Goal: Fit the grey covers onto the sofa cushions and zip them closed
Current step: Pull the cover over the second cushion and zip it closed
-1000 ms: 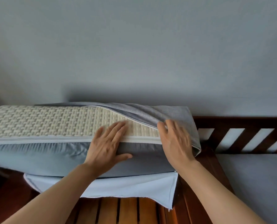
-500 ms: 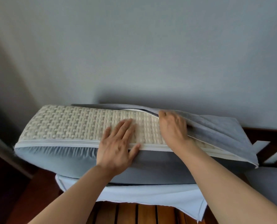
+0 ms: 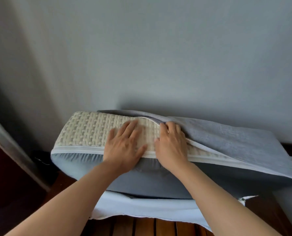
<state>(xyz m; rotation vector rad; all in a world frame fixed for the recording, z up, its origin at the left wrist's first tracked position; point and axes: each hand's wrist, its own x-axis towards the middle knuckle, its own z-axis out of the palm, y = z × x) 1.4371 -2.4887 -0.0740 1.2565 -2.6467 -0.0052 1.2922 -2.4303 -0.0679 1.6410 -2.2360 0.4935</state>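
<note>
The cushion lies on the wooden sofa, half inside its grey cover. The left hand presses flat and relaxed; the right hand pinches the cover's edge. Next, pull it left, then zip.

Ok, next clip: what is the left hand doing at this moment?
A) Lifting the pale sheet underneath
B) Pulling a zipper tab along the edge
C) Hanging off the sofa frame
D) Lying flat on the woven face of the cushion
D: the left hand lies flat with fingers spread on the woven cushion face, while the right hand holds the grey cover edge beside it.
</note>
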